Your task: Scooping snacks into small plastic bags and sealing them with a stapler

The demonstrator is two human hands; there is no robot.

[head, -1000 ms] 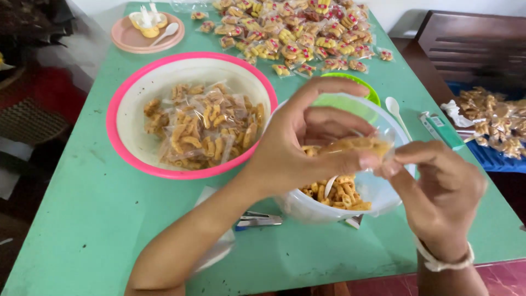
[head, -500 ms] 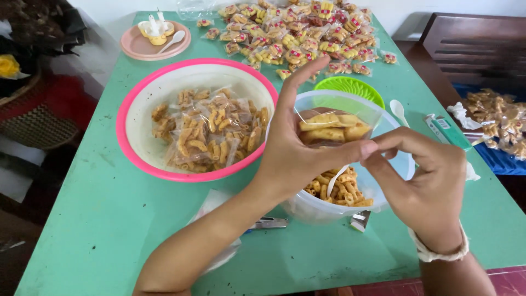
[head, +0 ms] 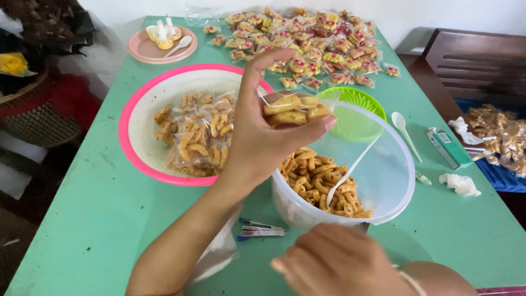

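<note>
My left hand [head: 263,131] holds a small clear bag of yellow macaroni-shaped snacks [head: 290,109] above the gap between two bowls. Under it stands a clear plastic tub [head: 392,181] with loose snacks and a white spoon [head: 345,178] inside. My right hand [head: 334,263] is low at the front edge, near a blue and silver stapler [head: 260,230], fingers curled, holding nothing I can see. A pink-rimmed white bowl [head: 137,137] at the left holds several filled bags [head: 200,131].
Many sealed labelled snack packets [head: 312,38] cover the far end of the green table [head: 93,219]. A pink plate [head: 142,52] with a spoon, a green basket [head: 356,98], a white spoon [head: 405,129], a small green box [head: 446,148] and crumpled tissue [head: 460,183] lie around. A wooden chair stands right.
My right hand let go of the bag and dropped down toward the table's front edge. My left hand carried the bag left, toward the pink-rimmed bowl.
</note>
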